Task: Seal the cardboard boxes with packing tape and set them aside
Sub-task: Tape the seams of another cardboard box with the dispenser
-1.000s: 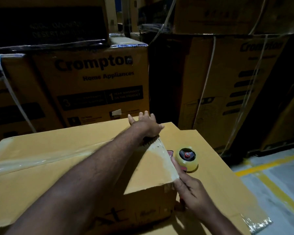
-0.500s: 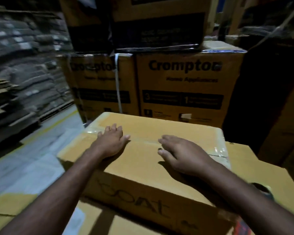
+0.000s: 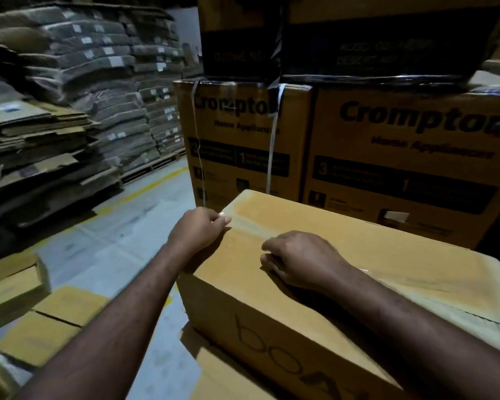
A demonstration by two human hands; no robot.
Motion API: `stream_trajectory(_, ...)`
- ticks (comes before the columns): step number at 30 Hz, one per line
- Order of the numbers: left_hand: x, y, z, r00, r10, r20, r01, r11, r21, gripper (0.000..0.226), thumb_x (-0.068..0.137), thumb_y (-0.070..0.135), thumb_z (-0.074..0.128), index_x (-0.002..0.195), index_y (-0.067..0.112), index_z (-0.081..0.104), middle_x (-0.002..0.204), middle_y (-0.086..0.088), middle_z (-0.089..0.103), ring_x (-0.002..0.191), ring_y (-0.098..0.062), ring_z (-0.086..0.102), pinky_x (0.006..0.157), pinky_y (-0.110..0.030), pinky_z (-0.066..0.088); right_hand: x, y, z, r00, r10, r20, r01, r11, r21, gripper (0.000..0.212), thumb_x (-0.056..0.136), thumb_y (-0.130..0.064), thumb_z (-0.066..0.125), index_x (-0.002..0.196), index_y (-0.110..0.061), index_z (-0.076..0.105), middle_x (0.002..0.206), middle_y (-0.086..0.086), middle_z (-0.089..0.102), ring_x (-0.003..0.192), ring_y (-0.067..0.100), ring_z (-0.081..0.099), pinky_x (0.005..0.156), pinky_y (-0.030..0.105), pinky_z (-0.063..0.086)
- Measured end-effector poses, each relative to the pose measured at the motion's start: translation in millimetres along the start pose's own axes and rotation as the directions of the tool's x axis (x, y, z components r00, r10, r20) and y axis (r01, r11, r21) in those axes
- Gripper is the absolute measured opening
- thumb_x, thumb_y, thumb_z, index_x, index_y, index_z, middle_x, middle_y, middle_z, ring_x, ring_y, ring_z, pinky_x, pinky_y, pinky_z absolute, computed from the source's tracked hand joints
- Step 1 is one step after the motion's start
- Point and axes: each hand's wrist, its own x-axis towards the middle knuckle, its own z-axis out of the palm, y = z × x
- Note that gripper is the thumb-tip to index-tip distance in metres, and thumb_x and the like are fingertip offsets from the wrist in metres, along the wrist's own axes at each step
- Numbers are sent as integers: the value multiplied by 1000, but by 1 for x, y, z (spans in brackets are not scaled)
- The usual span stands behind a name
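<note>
Taped box, ready for lifting
Stiff, likely weighty box sits at the left edge of the carton below; left hand curls over its end, right hand rests relaxed on top. Lift by both ends.

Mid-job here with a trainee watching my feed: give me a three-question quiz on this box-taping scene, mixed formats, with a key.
1. True or false: the right hand rests on top of the clear-taped brown cardboard box with no tool in it.
2. Which hand is at that box's left end edge? A. left hand B. right hand
3. Fill in: the large yellow-brown printed cartons behind read "____ Home Appliances".
Key: 1 true; 2 A; 3 Crompton.
</note>
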Motion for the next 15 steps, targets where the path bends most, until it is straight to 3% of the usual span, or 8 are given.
stream_trajectory(3,15,2,3,996,-84,-20,82,995,-57,34,91,53,67,78,23,59,74,4,64,72,-17,60,57,-30,40,23,-3,0,993,119,-5,-118,991,61,29,100,-37,48,124,-25,58,109,-2,62,95,17,58,78,35,55)
stream_trajectory(7,29,-4,7,989,-140,37,142,987,-70,42,90,48,71,67,19,50,60,1,55,56,-17,48,55,-28,36,19,-12,4,996,71,51,-65,992,-106,22,100,-28,50,113,-22,66,102,1,57,86,18,54,68,30,51)
stream_trajectory(10,32,-7,10,985,-162,61,167,983,-75,36,93,48,66,86,15,55,91,-15,68,71,-23,56,58,-32,41,-1,-31,5,992,65,106,-44,980,-196,23,99,-18,43,111,-13,62,95,5,54,82,23,51,68,35,50)
stream_trajectory(13,35,-8,13,976,-176,129,187,979,-79,57,97,52,58,125,2,54,126,-26,61,111,-42,61,87,-51,52,-15,-32,1,983,137,119,-112,974,-196,23,99,-12,41,114,-11,58,97,5,52,83,22,51,71,35,51)
stream_trajectory(15,35,-5,11,974,-153,167,162,986,-39,63,100,54,51,132,-1,53,132,-28,58,119,-43,58,96,-52,50,-15,-28,-4,981,168,96,-148,972,-181,23,100,-16,42,116,-15,57,97,3,53,85,20,53,71,35,54)
